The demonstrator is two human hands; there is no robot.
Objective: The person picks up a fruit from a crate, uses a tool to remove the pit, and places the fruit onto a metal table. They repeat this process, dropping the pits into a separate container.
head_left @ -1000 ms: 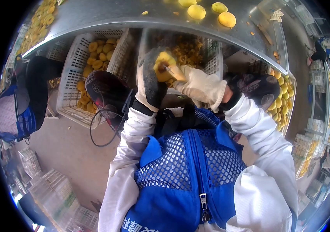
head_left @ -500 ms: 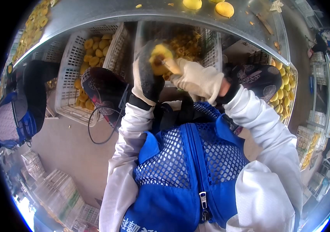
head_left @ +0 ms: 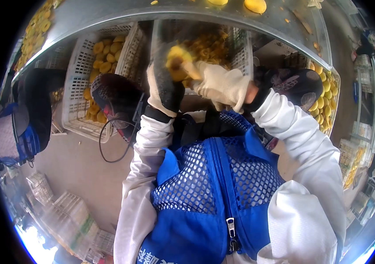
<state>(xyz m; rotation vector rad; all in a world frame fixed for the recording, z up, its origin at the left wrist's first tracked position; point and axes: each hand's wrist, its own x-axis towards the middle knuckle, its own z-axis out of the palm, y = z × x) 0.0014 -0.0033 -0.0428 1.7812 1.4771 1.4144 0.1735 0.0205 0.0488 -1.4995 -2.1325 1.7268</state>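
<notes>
Shift since earlier: both hands and the fruit sit slightly farther left and up in the view; the loose whole yellow fruit (head_left: 255, 5) on the grey metal worktable (head_left: 121, 13) lies closer to its top edge.
Left crate: white perforated plastic (head_left: 70, 88), holding yellow-orange fruit pieces.
Left hand: in a cream glove with a dark palm (head_left: 164, 90), clamped around the fruit's side; its fingertips are blurred.
Fruit: round and yellow with a brown hollow (head_left: 177, 61), held up between the hands, near the middle crate.
Tool: small, tan-handled, blurred (head_left: 192, 70), its working end at the hollow; exact contact cannot be told.
Right hand: in a cream knitted glove (head_left: 225, 83), closed on the tool.
Working well: best, I judge, to keep the left grip firm but not crushing, fingers clear of the tool's path, and turn the wrist in short, shallow strokes.
Middle crate: white plastic (head_left: 241, 46), with yellow-brown scraps.
Right crate: pale plastic (head_left: 336, 94), holding yellow fruit beside the patterned trouser leg (head_left: 295, 86).
</notes>
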